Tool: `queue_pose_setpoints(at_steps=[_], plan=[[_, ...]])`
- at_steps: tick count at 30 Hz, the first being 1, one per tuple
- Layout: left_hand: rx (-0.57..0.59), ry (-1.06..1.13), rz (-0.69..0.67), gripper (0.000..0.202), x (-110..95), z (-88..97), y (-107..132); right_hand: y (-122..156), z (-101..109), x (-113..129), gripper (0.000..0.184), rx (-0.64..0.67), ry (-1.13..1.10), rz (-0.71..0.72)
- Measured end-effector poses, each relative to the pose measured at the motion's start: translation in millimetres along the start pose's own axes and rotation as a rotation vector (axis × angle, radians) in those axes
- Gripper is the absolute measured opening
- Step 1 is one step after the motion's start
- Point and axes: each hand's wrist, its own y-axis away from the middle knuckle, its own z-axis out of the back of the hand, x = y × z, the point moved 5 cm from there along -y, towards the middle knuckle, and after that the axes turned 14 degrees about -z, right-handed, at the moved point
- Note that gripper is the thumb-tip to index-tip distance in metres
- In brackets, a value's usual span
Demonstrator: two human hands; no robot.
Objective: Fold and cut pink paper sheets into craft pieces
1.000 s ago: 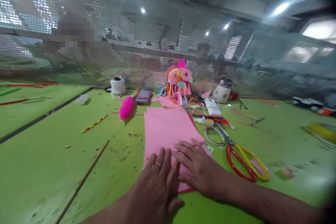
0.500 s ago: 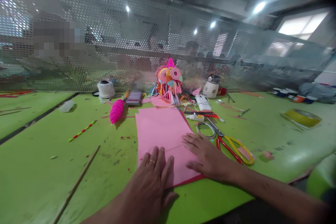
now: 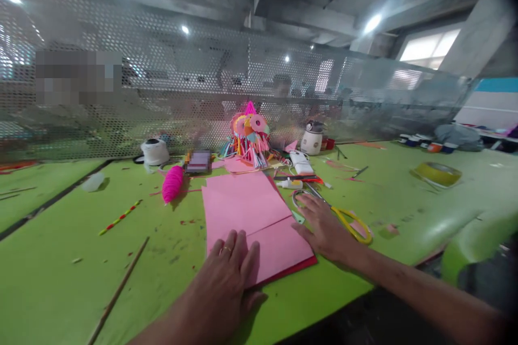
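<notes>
Green table [image 3: 65, 285], pink paper [image 3: 246, 207] atop, perforated screen [image 3: 182, 102] behind.

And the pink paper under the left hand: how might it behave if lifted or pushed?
The pink paper looks thin and flat, so it would probably bend when lifted. Its staggered edges suggest loose sheets, apt to slide apart if pushed.

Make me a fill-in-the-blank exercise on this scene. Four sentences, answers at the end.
1. The left hand rests on paper coloured ____.
2. The right hand partly hides the scissors, whose handle loop in sight is ____.
3. A ring shows on a finger of the ____ hand.
4. The wooden stick lies on a table coloured ____.

Missing words: pink; yellow; left; green.
</notes>
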Motion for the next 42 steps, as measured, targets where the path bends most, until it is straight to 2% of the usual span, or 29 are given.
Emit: queue_pose_setpoints(at_steps=[2,6,9,14,18,25,34,39,42], plan=[[-0.026,-0.026,-0.015,0.074,1,4.6,-3,2,4,11,0.057,-0.024,-0.042,0.046],[-0.145,-0.064,-0.038,0.081,3,21.3,-10,10,-8,41,0.063,0.104,-0.096,0.235],[-0.174,-0.067,-0.010,0.077,7,29.0,-15,11,-14,53,0.061,0.154,-0.046,0.264],[-0.172,-0.085,0.028,0.077,3,30.5,-20,3,-9,66,0.058,0.155,0.099,0.329],[-0.178,-0.064,0.072,0.074,-7,26.9,-14,-2,-12,73,0.059,0.139,0.162,0.368],[-0.240,-0.044,0.184,0.057,-15,24.9,11,3,-16,65,0.063,0.121,0.155,0.391],[-0.285,-0.098,0.360,0.056,-8,15.1,22,11,-21,44,0.054,0.129,-0.071,0.305],[-0.272,-0.065,0.377,0.056,-7,13.6,24,13,-21,30,0.058,0.091,-0.076,0.234],[-0.261,-0.063,0.355,0.059,-7,14.4,25,7,-17,30,0.054,0.101,0.003,0.236]])
